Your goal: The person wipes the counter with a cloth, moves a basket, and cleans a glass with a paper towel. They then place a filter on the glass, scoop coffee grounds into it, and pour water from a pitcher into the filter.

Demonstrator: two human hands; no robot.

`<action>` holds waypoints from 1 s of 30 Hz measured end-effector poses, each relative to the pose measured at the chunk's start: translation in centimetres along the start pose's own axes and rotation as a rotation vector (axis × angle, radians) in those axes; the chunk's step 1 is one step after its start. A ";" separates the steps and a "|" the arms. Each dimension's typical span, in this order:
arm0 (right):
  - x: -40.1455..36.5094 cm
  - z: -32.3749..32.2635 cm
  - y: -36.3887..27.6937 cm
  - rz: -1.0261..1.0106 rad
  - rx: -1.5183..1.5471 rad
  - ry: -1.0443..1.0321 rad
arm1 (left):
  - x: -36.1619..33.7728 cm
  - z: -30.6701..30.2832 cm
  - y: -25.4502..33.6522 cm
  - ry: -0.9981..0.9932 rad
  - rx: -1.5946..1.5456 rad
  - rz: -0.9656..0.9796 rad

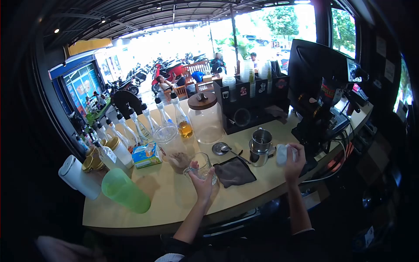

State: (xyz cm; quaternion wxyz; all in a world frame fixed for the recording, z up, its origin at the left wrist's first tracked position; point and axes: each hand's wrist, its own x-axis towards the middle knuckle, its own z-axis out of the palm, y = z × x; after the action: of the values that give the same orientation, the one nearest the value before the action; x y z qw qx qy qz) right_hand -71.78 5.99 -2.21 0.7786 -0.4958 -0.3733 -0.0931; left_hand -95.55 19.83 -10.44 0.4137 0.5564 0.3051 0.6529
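My left hand (pixel 202 180) is closed around a clear glass mug (pixel 203 162), which stands upright at the counter's front. In my right hand (pixel 295 163), fingers bent, is a whitish, soft-looking wad (pixel 283 155), like a tissue or cloth; its exact kind I cannot tell. Left of that hand stands a metal drip coffee filter (pixel 262 139) on a metal cup (pixel 259 156). A dark folded cloth (pixel 235 172) lies between the mug and the metal cup. Behind the cloth, a spoon (pixel 235 153) rests by a round metal lid (pixel 220 149).
Left on the counter (pixel 170 209) are a green tumbler (pixel 124 190), a white jug (pixel 80 177), a tissue pack (pixel 146 155) and several pump bottles (pixel 163 112). Behind stand a wooden-lidded jar (pixel 205 120) and black cup organizer (pixel 255 98); a coffee machine (pixel 321 100) is right.
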 end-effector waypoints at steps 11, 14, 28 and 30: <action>-1.6 -1.1 11.8 -0.037 -0.572 -0.337 | -0.4 0.3 0.4 -0.004 0.037 -0.060; -1.7 -1.2 11.2 -0.128 -0.539 -0.423 | -0.4 0.3 0.4 -0.028 0.151 -0.034; -1.9 -2.1 12.2 -0.070 -0.509 -0.372 | -1.5 -2.7 3.1 -0.254 0.245 0.024; -1.9 -2.2 12.3 -0.098 -0.511 -0.358 | -2.0 -3.7 4.6 -0.289 0.245 0.000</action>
State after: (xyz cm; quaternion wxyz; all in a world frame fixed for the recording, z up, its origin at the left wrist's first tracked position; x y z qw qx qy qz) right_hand -65.67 9.73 -12.62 0.5452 -0.6654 -0.4923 -0.1327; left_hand -100.02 16.12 -8.17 0.3822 0.6908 0.3196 0.5241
